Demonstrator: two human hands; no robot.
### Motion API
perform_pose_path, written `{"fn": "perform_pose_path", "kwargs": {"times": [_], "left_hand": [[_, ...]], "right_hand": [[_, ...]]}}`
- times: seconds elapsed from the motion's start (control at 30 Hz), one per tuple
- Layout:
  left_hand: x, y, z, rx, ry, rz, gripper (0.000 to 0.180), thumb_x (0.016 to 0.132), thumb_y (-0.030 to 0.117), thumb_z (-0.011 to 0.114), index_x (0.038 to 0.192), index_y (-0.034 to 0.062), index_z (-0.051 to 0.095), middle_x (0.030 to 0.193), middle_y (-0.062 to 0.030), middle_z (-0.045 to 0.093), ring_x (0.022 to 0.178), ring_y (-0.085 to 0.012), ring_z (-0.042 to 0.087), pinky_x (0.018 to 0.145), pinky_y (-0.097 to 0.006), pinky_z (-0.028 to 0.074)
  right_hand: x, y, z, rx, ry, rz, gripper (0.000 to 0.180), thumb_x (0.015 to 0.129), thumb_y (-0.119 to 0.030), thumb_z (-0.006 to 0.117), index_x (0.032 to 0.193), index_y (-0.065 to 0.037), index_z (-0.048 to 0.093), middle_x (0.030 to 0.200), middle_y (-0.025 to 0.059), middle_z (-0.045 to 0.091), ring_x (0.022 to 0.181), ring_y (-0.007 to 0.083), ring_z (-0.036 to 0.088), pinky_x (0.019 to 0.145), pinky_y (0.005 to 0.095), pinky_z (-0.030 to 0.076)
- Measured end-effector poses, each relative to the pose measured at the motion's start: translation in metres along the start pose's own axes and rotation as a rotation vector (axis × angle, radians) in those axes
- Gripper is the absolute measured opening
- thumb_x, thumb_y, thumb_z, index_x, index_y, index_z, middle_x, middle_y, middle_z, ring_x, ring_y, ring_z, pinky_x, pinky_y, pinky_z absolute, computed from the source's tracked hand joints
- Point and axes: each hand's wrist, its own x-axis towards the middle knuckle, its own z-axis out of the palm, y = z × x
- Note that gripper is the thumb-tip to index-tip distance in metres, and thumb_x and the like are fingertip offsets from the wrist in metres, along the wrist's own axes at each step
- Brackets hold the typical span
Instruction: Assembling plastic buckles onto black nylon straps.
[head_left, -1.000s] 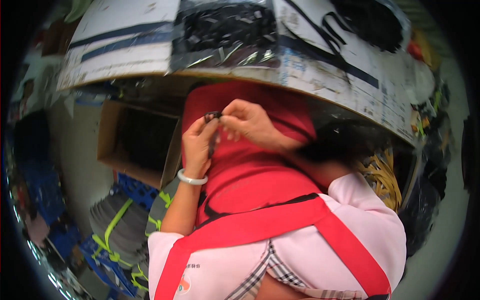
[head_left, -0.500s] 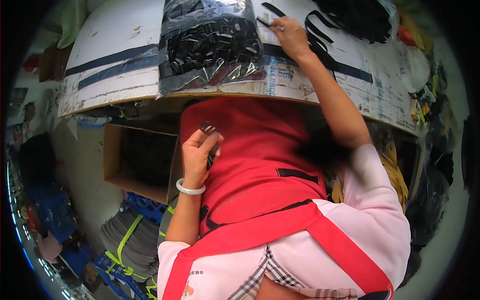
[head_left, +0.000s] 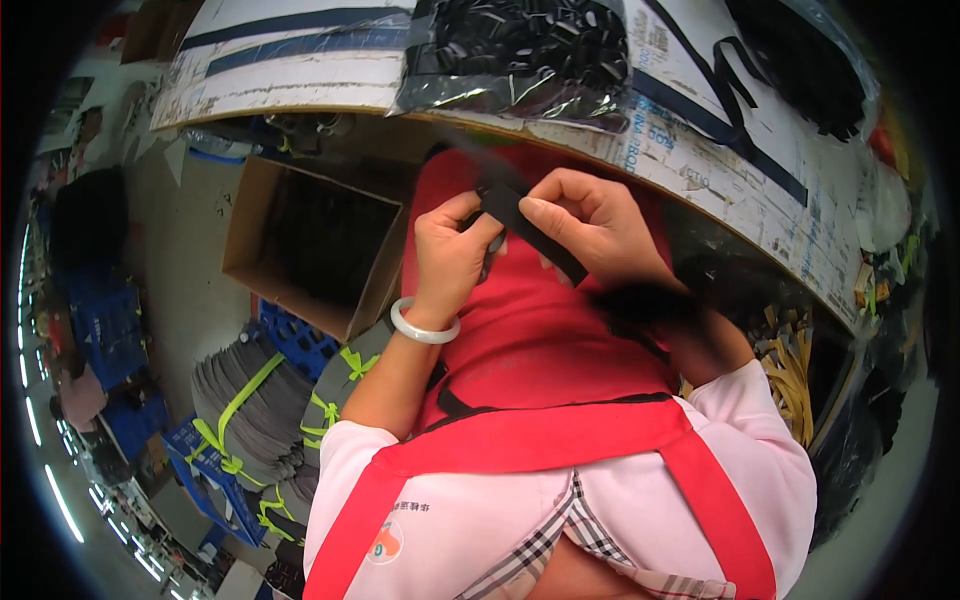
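My left hand (head_left: 452,258) is closed around small black plastic buckles (head_left: 492,252), partly hidden by the fingers. My right hand (head_left: 600,225) pinches a black webbing strap (head_left: 550,245) between thumb and fingers, holding it up against the buckle in the left hand. Its upper end is smeared by motion, and whether it passes through the buckle I cannot tell. Both hands meet over the red apron (head_left: 560,350), just in front of the table edge. A clear plastic bag (head_left: 500,95) full of similar black buckles lies on the table.
The white-topped table (head_left: 300,90) curves across the front, with more black straps (head_left: 735,75) and a bag of black pieces (head_left: 800,60) at right. An open cardboard box (head_left: 250,225) stands below left, beside grey bundles (head_left: 240,400) tied with yellow-green bands. Tan strips (head_left: 790,385) hang at right.
My right hand has come back from the table with a black strap and now meets my left hand. The left hand has moved up and rightward, still holding the buckles. The view has shifted.
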Motion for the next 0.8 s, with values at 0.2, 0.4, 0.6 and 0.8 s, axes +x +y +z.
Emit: {"fn": "perform_pose_path", "kwargs": {"times": [0.2, 0.4, 0.6, 0.8], "left_hand": [[-0.006, 0.000, -0.002, 0.135, 0.049, 0.096, 0.010, 0.087, 0.005, 0.067, 0.095, 0.0014, 0.070, 0.065, 0.0032, 0.059, 0.053, -0.0014, 0.048, 0.045, -0.018, 0.034], [-0.008, -0.001, 0.000, 0.173, 0.071, 0.105, 0.010, 0.087, 0.003, 0.065, 0.096, 0.0005, 0.069, 0.065, 0.0045, 0.056, 0.054, -0.0010, 0.046, 0.046, -0.018, 0.033], [-0.009, -0.007, -0.002, 0.173, 0.040, 0.104, 0.009, 0.088, 0.006, 0.067, 0.095, 0.0018, 0.069, 0.065, 0.0025, 0.059, 0.052, -0.0013, 0.048, 0.045, -0.017, 0.033], [-0.007, -0.012, -0.001, 0.236, 0.066, 0.214, 0.005, 0.088, 0.004, 0.066, 0.092, 0.0017, 0.068, 0.067, 0.0034, 0.058, 0.055, -0.0015, 0.047, 0.048, -0.017, 0.034]], "right_hand": [[0.005, 0.029, 0.003, 0.133, 0.051, 0.218, 0.019, 0.096, -0.020, 0.057, 0.090, -0.002, 0.058, 0.063, 0.0032, 0.060, 0.046, 0.0071, 0.055, 0.041, 0.0198, 0.042], [0.003, 0.035, 0.007, 0.255, 0.051, 0.180, 0.019, 0.096, -0.022, 0.057, 0.092, -0.003, 0.058, 0.063, 0.0035, 0.060, 0.045, 0.0073, 0.054, 0.040, 0.0204, 0.042], [0.002, 0.042, 0.008, 0.257, 0.091, 0.190, 0.019, 0.096, -0.021, 0.057, 0.092, -0.003, 0.058, 0.063, 0.0043, 0.061, 0.045, 0.0076, 0.054, 0.040, 0.0206, 0.043], [0.000, 0.045, 0.012, 0.333, 0.099, 0.189, 0.018, 0.096, -0.021, 0.057, 0.092, -0.003, 0.058, 0.064, 0.0048, 0.061, 0.045, 0.0080, 0.055, 0.040, 0.0212, 0.043]]}}
